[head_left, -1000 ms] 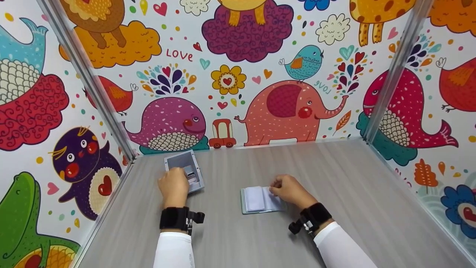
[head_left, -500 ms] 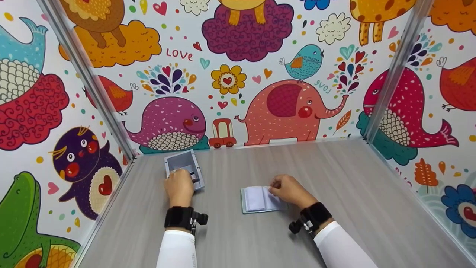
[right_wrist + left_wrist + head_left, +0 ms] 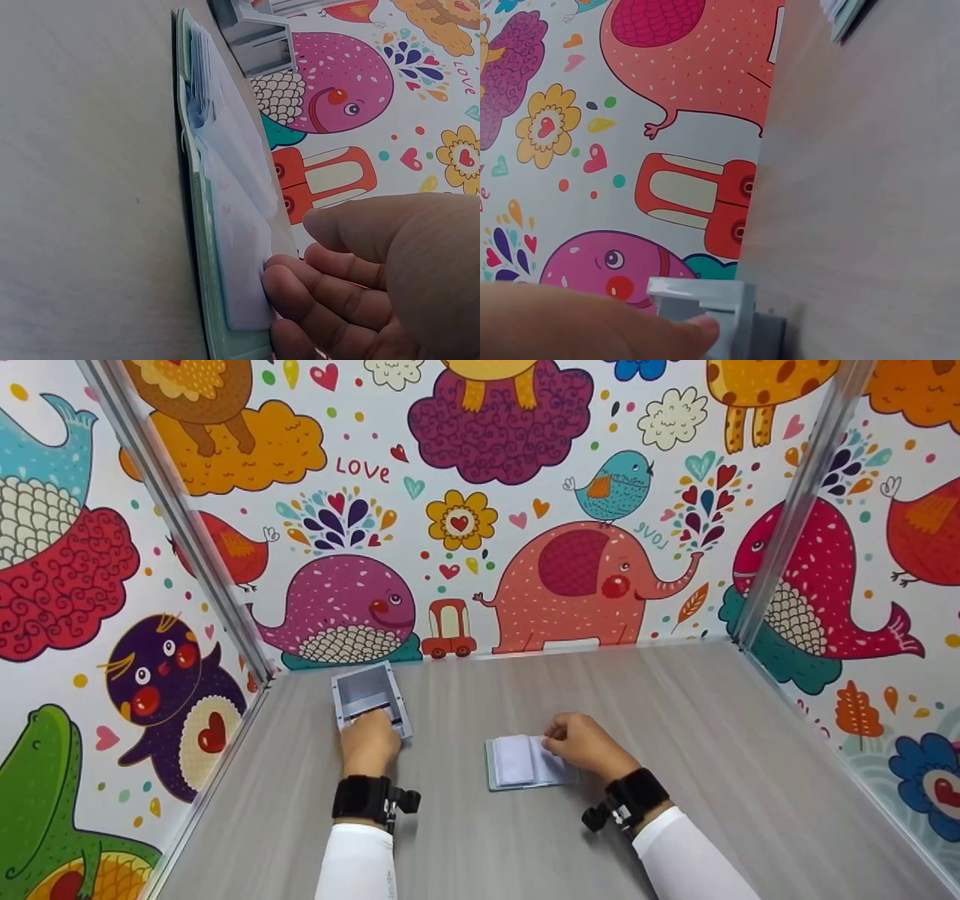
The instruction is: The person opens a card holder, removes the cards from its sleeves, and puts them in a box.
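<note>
Currently our left hand (image 3: 371, 746) sits partly inside the box (image 3: 367, 687) near the table's (image 3: 465, 840) back left corner, most fingers hidden, so we cannot tell whether they grip anything. Our right hand (image 3: 589, 742), thumb apart from its loosely bent fingers, touches the right page (image 3: 553, 771) of the open booklet (image 3: 517, 765), well in from the table's back edge.

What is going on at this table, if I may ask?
Someone's two bare hands are busy with two things. The left hand is reaching into the open-topped box; whether it grips anything inside is hidden. The right hand is at the right side of the notebook, fingertips by the page edge, thumb held apart. The notebook lies open on the table, to the right of the box.
</note>
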Motion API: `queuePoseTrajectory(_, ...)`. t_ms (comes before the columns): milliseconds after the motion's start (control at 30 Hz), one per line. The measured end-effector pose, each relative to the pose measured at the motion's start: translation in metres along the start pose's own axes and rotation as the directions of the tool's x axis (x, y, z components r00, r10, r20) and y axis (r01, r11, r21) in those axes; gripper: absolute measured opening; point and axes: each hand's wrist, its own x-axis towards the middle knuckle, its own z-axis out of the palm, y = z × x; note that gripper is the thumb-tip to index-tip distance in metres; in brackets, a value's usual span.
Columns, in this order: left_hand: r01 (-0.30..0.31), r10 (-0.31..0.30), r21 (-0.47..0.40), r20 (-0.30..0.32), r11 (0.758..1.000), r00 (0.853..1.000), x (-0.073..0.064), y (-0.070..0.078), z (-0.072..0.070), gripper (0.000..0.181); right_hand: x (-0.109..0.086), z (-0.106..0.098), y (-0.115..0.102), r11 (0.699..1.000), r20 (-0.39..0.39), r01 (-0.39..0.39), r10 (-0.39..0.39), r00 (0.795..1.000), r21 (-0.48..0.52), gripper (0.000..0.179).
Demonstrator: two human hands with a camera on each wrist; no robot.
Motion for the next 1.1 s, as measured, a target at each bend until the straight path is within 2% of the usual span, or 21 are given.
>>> queuePoseTrajectory(67,-0.015,0.015,-0.008,-0.022,1.0,1.0,0.0,0.003,-0.003,0.022,0.0,0.0,0.0,1.0,-0.001,-0.003,0.003,1.0,-0.002,0.005)
queuePoseTrajectory(133,-0.033,0.031,-0.021,-0.07,0.999,0.997,0.0,0.008,-0.007,0.022,0.0,0.0,0.0,1.0,-0.006,0.001,-0.001,1.0,-0.006,0.006)
queuePoseTrajectory(267,-0.083,0.073,-0.046,-0.178,0.996,0.981,-0.001,0.023,-0.017,0.018,-0.001,0.0,0.0,1.0,-0.013,0.01,-0.01,1.0,-0.013,0.007)
queuePoseTrajectory(367,-0.162,0.142,-0.066,-0.232,0.985,0.962,-0.004,0.035,-0.023,0.017,-0.001,0.0,0.0,1.0,-0.015,0.011,-0.012,1.0,-0.012,0.008)
queuePoseTrajectory(467,-0.273,0.244,-0.093,-0.24,0.958,0.94,-0.008,0.047,-0.027,0.015,-0.001,0.0,0.0,1.0,-0.011,0.007,-0.007,1.0,-0.005,0.008)
queuePoseTrajectory(567,-0.359,0.332,-0.11,-0.204,0.927,0.921,-0.012,0.057,-0.027,0.014,0.0,0.0,0.0,1.0,-0.006,-0.007,0.007,1.0,-0.001,0.007)
queuePoseTrajectory(633,-0.39,0.369,-0.129,-0.161,0.912,0.916,-0.014,0.066,-0.024,0.014,0.0,0.0,0.0,1.0,-0.006,-0.023,0.023,1.0,-0.004,0.006)
queuePoseTrajectory(700,-0.404,0.394,-0.152,-0.089,0.902,0.915,-0.015,0.075,-0.017,0.015,0.0,-0.001,-0.001,0.999,-0.006,-0.04,0.04,0.999,-0.007,0.005)
queuePoseTrajectory(800,-0.4,0.417,-0.192,0.057,0.896,0.907,-0.019,0.088,-0.003,0.019,0.0,-0.001,-0.001,0.999,-0.003,-0.054,0.054,0.999,-0.009,0.005)
queuePoseTrajectory(933,-0.367,0.416,-0.224,0.239,0.903,0.877,-0.025,0.098,0.02,0.028,0.001,-0.001,-0.001,0.999,-0.001,-0.053,0.053,0.999,-0.007,0.006)
queuePoseTrajectory(1000,-0.359,0.413,-0.224,0.283,0.906,0.866,-0.027,0.099,0.03,0.032,0.001,0.0,0.0,0.999,-0.001,-0.043,0.043,0.999,-0.004,0.006)
queuePoseTrajectory(1100,-0.36,0.411,-0.212,0.295,0.909,0.863,-0.028,0.1,0.039,0.034,0.001,0.0,0.001,1.0,0.001,-0.028,0.028,1.0,0.001,0.006)
